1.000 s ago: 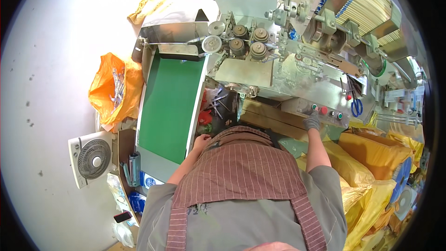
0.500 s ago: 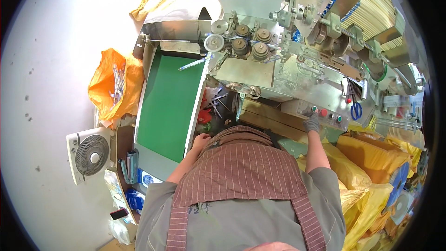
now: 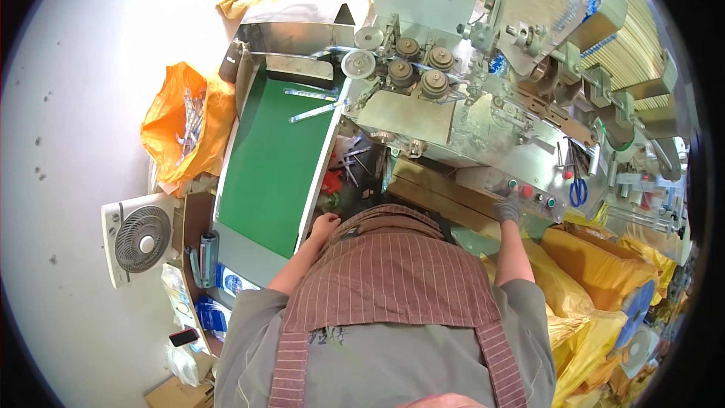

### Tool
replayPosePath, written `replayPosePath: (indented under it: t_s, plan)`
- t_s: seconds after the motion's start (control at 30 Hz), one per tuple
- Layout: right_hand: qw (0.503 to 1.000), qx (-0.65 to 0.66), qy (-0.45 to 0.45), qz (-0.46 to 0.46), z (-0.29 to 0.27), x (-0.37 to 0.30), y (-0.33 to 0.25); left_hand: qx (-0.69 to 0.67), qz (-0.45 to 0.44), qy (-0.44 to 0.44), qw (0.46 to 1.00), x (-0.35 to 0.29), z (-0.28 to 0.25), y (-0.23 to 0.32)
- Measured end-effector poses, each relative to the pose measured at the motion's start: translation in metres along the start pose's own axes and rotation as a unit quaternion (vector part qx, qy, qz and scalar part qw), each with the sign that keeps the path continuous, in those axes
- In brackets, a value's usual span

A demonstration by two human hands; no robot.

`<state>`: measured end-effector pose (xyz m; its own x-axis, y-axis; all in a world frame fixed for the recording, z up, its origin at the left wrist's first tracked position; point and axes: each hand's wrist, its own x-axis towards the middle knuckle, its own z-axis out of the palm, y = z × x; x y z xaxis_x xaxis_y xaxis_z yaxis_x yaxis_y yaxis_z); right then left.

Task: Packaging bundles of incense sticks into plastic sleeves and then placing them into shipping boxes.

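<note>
Apron [image 3: 393,264] fills the near view. Left hand [image 3: 326,224] is clenched into a fist, grasping nothing, at the near right edge of the green belt [image 3: 276,174]. Right hand [image 3: 507,209], gloved, arm straight, reaches the control panel [image 3: 529,190]; its grip cannot be told. Two strips [image 3: 313,112] lie on the belt's far end.

Pale floor [image 3: 83,106], white box fan [image 3: 140,238], bright light.

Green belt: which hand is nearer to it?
Left. The left hand rests at the green belt's right edge; the gloved right hand is off at the button panel.
</note>
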<state>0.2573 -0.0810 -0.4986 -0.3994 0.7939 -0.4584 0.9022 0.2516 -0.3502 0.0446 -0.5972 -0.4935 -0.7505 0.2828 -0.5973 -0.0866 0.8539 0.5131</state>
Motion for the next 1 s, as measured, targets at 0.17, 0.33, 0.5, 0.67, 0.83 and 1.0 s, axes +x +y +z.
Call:
replayPosePath:
  t_s: [0.17, 0.33, 0.5, 0.67, 0.83, 1.0]
  plan:
    - [1.000, 0.015, 0.002, 0.017, 0.002, 0.001, 0.001, -0.002, -0.009, -0.001, 1.000, 0.006, -0.002, -0.004]
    - [0.995, 0.052, 0.065, -0.057, 0.024, 0.003, 0.030, -0.004, -0.014, -0.010, 1.000, 0.016, -0.003, -0.004]
    - [0.994, 0.103, 0.034, -0.018, 0.030, -0.010, 0.016, -0.017, -0.042, 0.042, 0.998, 0.030, -0.004, -0.013]
    - [0.995, 0.039, 0.059, 0.076, 0.056, -0.009, 0.080, -0.094, -0.054, 0.163, 0.981, 0.079, -0.018, -0.013]
    - [0.987, 0.060, -0.015, 0.147, 0.025, -0.072, 0.011, -0.151, -0.085, 0.307, 0.936, 0.152, -0.049, 0.012]
    - [0.983, 0.096, -0.007, 0.155, 0.035, -0.102, 0.016, -0.147, -0.079, 0.371, 0.914, 0.206, -0.077, 0.042]
